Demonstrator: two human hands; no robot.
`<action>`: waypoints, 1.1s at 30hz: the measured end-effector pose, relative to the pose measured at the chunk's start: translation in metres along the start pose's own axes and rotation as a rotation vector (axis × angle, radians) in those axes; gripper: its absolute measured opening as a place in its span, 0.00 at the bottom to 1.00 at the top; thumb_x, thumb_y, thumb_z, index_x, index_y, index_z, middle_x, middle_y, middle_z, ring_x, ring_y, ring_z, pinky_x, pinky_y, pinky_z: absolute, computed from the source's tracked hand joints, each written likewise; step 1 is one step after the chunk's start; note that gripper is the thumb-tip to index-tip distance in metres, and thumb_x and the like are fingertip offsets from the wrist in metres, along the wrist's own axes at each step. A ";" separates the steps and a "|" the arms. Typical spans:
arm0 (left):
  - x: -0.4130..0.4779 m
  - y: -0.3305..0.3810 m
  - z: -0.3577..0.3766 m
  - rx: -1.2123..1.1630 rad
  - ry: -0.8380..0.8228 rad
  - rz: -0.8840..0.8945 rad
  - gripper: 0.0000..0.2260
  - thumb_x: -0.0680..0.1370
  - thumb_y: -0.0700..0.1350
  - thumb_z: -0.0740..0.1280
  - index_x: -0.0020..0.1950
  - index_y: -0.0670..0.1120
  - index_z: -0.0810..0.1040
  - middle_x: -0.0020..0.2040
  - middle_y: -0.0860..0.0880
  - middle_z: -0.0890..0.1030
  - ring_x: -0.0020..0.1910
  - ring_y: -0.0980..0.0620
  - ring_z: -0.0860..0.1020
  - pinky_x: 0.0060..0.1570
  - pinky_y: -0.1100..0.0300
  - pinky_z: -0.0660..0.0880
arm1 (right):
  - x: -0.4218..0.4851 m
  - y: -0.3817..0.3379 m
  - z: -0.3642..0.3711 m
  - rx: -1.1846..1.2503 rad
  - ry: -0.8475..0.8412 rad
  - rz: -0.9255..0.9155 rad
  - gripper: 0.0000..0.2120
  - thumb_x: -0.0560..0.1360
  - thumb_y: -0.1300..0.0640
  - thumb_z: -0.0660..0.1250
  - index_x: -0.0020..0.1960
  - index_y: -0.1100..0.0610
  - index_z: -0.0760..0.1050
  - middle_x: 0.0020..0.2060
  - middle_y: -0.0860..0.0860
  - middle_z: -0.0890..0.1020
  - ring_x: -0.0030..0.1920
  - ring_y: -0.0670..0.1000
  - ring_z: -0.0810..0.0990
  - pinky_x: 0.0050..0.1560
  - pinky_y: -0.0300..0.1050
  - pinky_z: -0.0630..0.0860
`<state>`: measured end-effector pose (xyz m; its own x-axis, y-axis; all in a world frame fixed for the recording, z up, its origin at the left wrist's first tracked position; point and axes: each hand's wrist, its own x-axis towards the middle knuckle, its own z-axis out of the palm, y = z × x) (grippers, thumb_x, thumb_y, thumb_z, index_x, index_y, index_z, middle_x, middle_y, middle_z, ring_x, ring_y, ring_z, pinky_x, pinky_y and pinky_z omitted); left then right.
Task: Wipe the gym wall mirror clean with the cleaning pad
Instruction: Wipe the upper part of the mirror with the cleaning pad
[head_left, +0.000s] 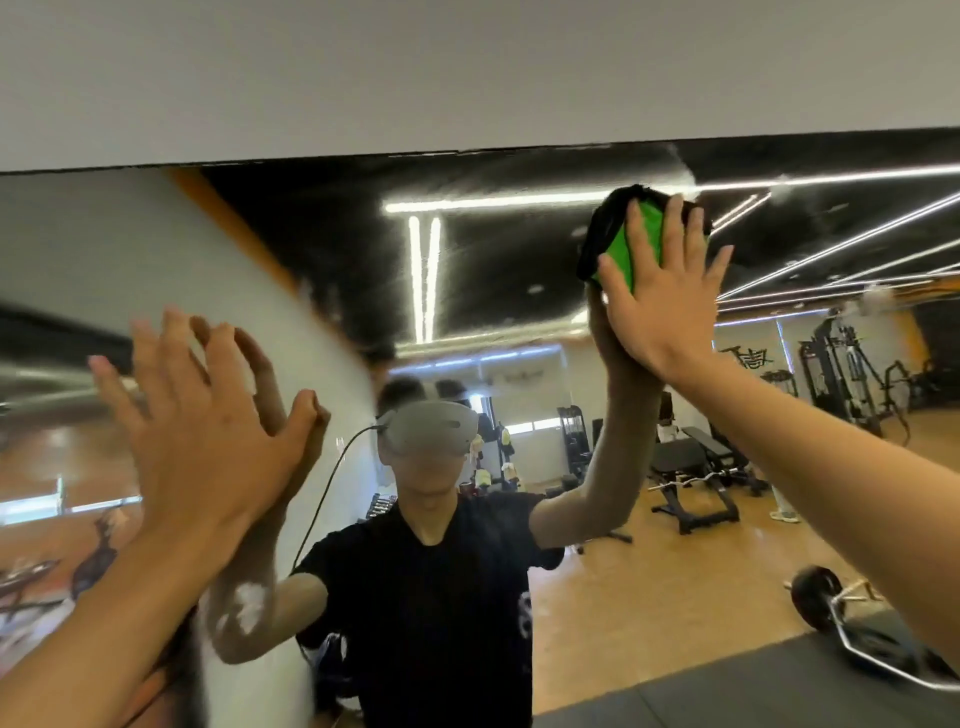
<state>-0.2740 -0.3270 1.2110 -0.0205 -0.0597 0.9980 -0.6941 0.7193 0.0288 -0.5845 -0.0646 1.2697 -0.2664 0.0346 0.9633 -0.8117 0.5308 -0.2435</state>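
1. Mirror (519, 249): a wall mirror that fills most of the view; its top edge runs just under a plain white wall (467, 67).
2. Pad (618, 234): green with a dark edge, flat against the mirror high on the right, close under the top edge.
3. Right hand (660, 291): raised, fingers straight and spread, palm pressing the pad onto the glass.
4. Left hand (208, 426): raised at the left, lower than the right, fingers straight and spread; fingertips meet their reflection on the glass; it holds nothing.
5. Smears (244, 608): whitish patches on the glass at lower left; fainter streaks near the pad along the top edge.
6. Reflection: a person in a black shirt and a headset, ceiling light strips, weight benches (691, 478), a barbell (831, 608) on the floor.
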 end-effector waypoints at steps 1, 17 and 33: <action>0.005 0.021 -0.002 -0.042 0.013 0.021 0.40 0.77 0.66 0.57 0.78 0.37 0.62 0.81 0.32 0.59 0.82 0.31 0.54 0.79 0.29 0.47 | 0.000 0.000 0.000 0.000 0.004 -0.005 0.33 0.84 0.33 0.43 0.85 0.45 0.45 0.84 0.54 0.43 0.83 0.58 0.38 0.78 0.63 0.33; 0.045 0.184 0.046 -0.010 0.057 0.438 0.44 0.80 0.75 0.44 0.88 0.48 0.51 0.87 0.42 0.50 0.86 0.40 0.48 0.83 0.37 0.48 | 0.000 -0.005 0.000 0.018 0.026 -0.014 0.34 0.82 0.35 0.42 0.85 0.45 0.45 0.84 0.55 0.43 0.83 0.59 0.38 0.80 0.66 0.36; 0.042 0.185 0.034 0.020 0.019 0.410 0.42 0.81 0.73 0.45 0.87 0.49 0.52 0.87 0.44 0.51 0.86 0.44 0.48 0.82 0.42 0.46 | 0.042 0.056 -0.009 -0.064 0.029 -0.318 0.33 0.82 0.32 0.45 0.84 0.40 0.49 0.85 0.52 0.47 0.84 0.56 0.42 0.80 0.67 0.36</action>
<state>-0.4275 -0.2197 1.2565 -0.2848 0.2421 0.9275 -0.6451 0.6673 -0.3723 -0.6364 -0.0256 1.2978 0.0107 -0.1178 0.9930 -0.8176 0.5707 0.0765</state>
